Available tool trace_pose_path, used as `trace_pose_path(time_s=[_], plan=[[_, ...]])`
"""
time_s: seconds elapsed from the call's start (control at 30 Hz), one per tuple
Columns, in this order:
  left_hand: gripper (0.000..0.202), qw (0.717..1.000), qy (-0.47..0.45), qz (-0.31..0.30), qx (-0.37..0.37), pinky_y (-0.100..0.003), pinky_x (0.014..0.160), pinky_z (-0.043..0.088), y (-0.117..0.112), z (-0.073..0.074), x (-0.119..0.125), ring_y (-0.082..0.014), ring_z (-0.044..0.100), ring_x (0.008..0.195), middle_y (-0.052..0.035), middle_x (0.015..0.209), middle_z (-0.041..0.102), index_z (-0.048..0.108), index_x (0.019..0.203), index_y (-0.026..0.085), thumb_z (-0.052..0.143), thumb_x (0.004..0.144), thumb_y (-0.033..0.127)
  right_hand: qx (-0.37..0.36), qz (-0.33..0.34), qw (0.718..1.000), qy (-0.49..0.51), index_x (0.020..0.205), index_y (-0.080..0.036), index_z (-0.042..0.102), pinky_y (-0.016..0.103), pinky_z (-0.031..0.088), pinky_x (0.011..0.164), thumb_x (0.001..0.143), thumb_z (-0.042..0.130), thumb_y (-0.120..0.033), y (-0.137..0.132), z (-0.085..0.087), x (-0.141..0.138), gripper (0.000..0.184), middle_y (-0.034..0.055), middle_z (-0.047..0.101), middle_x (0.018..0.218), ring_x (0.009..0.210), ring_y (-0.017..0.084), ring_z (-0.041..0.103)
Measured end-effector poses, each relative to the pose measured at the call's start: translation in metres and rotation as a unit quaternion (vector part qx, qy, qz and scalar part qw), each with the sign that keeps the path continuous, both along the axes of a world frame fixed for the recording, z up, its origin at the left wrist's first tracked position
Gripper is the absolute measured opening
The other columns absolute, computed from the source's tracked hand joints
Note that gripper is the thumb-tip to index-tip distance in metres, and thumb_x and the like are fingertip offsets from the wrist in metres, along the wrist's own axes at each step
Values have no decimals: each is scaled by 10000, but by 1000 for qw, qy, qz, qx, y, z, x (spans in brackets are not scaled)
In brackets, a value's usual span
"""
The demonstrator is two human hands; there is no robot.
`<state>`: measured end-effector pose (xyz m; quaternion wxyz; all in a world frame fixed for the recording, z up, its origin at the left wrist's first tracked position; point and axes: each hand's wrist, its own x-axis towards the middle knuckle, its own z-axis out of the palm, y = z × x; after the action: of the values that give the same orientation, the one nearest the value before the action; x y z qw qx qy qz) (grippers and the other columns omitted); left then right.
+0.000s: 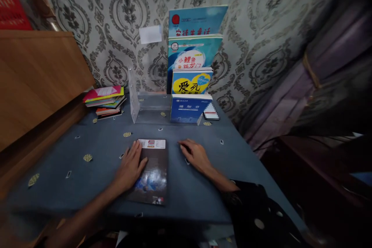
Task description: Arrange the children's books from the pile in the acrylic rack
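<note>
My left hand [131, 166] lies over the left edge of a dark book [154, 172], fingers stretched out and thumb apart on its cover. The book lies flat near the table's front edge, with a white strip along its top and a blue picture lower down. To the right of the book, my right hand [196, 155] rests on the tablecloth, fingers loosely bent, with nothing visible in it. Ahead of both hands, a blue booklet [188, 108] stands at the front of a clear acrylic rack [133, 97]. A yellow-and-blue book [188, 81] stands behind it.
Taller teal books [194, 21] lean at the rack's back by the patterned wall. A stack of colourful booklets [104, 102] lies at the back left, beside a wooden cabinet [37, 81]. The grey-blue tablecloth [101, 174] covers the table. A curtain [293, 73] hangs at the right.
</note>
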<state>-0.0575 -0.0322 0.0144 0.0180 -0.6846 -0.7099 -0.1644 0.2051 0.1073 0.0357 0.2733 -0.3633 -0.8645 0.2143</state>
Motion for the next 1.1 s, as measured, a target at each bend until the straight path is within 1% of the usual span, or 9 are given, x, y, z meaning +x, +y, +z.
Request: trace_pose_path(time_s=[0.07,0.13,0.23,0.4,0.5,0.57,0.7,0.87,1.1], plan=[[595,1000,-3,-10,-3,-488,1181,258,9,0,24,-254,208,1485,-158,1577,311,273,1519,117,346,997,392,14,-2,1000,5,1076,-202,706,346,499,846,920,464,-240,-2,-1,-1,290,73,730,973,924,226,659],[602,1000,0,-15,-5,-498,1177,262,15,0,41,-269,208,1484,-175,1577,301,284,1511,99,353,995,400,20,-7,1000,9,1079,-206,704,347,499,866,914,471,-220,-2,-2,-1,285,70,738,988,943,223,660],[601,1000,10,-21,10,-506,1174,264,19,0,53,-281,216,1481,-183,1574,305,284,1509,98,347,998,408,13,-8,1000,6,1104,-188,695,349,501,879,918,471,-214,-1,-2,-1,293,84,738,1041,981,226,660],[598,999,39,-34,14,-532,1160,284,21,2,51,-303,257,1466,-201,1559,326,298,1494,77,333,1001,414,7,-10,1000,23,1165,-187,666,352,490,910,941,474,-241,-3,-1,-1,300,90,730,1099,1028,231,653],[602,997,57,-41,12,-547,1152,295,23,4,49,-316,278,1457,-217,1544,346,326,1474,59,335,998,427,-7,-27,999,44,1242,-159,617,334,501,869,938,487,-228,-4,-1,-1,337,102,730,1071,999,227,663],[612,996,67,-53,13,-545,1153,296,24,5,48,-319,286,1454,-223,1534,362,339,1466,49,339,996,442,-11,-29,999,41,1225,-146,628,331,501,848,937,491,-218,-4,-1,-1,326,107,733,1045,969,227,667],[625,994,78,-78,22,-549,1154,293,30,5,48,-326,317,1440,-231,1512,398,367,1447,43,352,992,471,8,-9,1000,23,1152,-157,680,333,483,877,949,478,-212,-3,-2,-1,292,102,731,1046,979,226,653],[616,991,74,-108,41,-545,1150,305,41,3,53,-328,352,1423,-239,1495,421,384,1435,53,355,992,480,28,-3,1000,8,1151,-170,694,322,479,849,944,488,-199,-2,-3,-2,294,84,725,950,911,210,641],[600,986,60,-150,34,-511,1153,323,50,6,58,-305,340,1432,-230,1498,422,383,1434,57,341,1003,472,31,-1,999,18,1140,-177,698,317,474,838,929,504,-182,-3,-3,-2,286,79,715,949,896,201,635]])
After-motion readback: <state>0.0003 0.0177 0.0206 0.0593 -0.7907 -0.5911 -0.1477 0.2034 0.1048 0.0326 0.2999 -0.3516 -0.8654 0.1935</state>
